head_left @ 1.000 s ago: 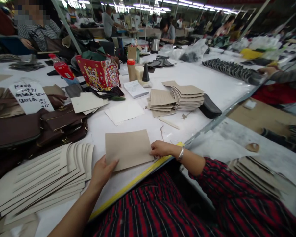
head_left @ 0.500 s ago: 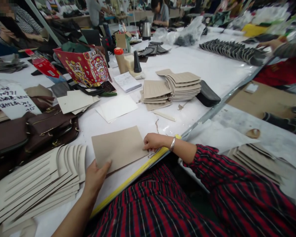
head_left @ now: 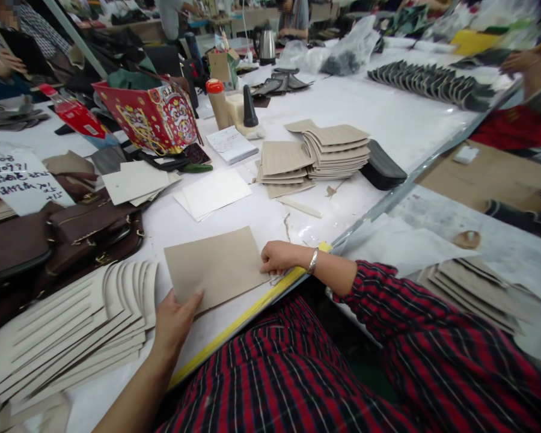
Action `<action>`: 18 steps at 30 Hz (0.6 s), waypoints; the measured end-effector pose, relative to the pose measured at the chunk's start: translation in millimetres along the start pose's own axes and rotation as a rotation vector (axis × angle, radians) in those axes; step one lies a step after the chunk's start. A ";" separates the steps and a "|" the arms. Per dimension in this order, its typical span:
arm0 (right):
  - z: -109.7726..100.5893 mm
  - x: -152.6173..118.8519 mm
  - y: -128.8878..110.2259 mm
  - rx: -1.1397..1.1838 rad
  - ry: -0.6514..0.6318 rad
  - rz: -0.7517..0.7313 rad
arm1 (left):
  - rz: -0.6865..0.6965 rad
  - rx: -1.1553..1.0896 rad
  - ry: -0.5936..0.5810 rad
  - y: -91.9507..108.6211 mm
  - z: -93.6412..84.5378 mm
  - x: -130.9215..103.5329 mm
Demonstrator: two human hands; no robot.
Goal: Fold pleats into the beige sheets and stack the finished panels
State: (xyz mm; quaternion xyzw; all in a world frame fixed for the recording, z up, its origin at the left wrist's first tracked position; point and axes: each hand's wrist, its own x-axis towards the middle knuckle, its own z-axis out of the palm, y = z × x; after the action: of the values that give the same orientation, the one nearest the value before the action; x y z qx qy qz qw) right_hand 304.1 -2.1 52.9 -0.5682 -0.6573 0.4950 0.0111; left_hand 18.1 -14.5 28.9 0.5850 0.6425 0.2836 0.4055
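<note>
A flat rectangular beige panel (head_left: 216, 264) lies near the table's front edge. My left hand (head_left: 178, 313) grips its lower left corner, thumb on top and fingers hidden beneath. At the panel's right edge is my right hand (head_left: 277, 257), closed, with its fingertips at the lower right corner; whether it pinches the panel or a small scrap there is hard to make out. Left of my left hand lies a fanned stack of pale panels (head_left: 81, 325). Beyond my right hand are stacked beige pieces (head_left: 333, 150) and a pale flat stick (head_left: 302, 207).
Dark brown bags (head_left: 94, 228) lie at the left, with a handwritten sheet (head_left: 24, 177). A red patterned box (head_left: 148, 117), a bottle (head_left: 74, 114) and a notepad (head_left: 231, 144) stand or lie farther back. A black case (head_left: 383, 165) is by the yellow-taped table edge (head_left: 234, 337). Other people work around.
My hands and the panel stay almost as they were; the view has shifted slightly. At the far right, a co-worker's hand has moved up from the row of dark pieces.
</note>
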 end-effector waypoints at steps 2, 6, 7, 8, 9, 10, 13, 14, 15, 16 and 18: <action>0.0 -0.9 -0.9 -0.014 0.004 -0.005 | 0.007 0.008 0.003 -2.4 0.0 0.5; 0.5 -2.7 -4.9 -0.074 0.021 0.014 | 0.030 0.003 0.004 -7.4 1.9 1.5; 0.8 -3.0 -6.1 -0.106 0.028 0.017 | 0.040 0.003 0.005 -8.1 2.6 1.6; 1.3 -3.2 -7.3 -0.147 0.036 0.019 | 0.049 0.013 0.009 -8.2 3.1 1.5; 1.8 -3.4 -8.4 -0.198 0.050 0.015 | 0.058 0.031 0.013 -7.5 3.1 1.2; 2.5 -3.6 -9.4 -0.258 0.071 0.008 | 0.067 0.062 0.016 -6.0 2.5 0.6; 5.0 -4.2 -11.3 -0.432 0.161 -0.029 | 0.119 0.254 -0.002 2.7 -5.0 -1.7; 5.9 -4.3 -11.5 -0.466 0.187 -0.035 | 0.148 0.335 -0.022 6.2 -9.4 -2.2; 6.8 -4.4 -11.5 -0.482 0.203 -0.033 | 0.176 0.405 -0.051 9.2 -14.2 -2.2; 7.6 -4.4 -11.3 -0.482 0.208 -0.023 | 0.195 0.448 -0.096 11.5 -19.2 -1.5; 8.9 -4.1 -11.0 -0.457 0.199 -0.004 | 0.184 0.399 -0.219 12.3 -27.9 1.7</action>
State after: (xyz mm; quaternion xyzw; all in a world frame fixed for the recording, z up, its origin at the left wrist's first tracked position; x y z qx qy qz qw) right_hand 292.4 -9.5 57.9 -0.6005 -0.7490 0.2753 -0.0518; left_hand 0.7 -7.9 53.2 0.7368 0.5823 0.1217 0.3214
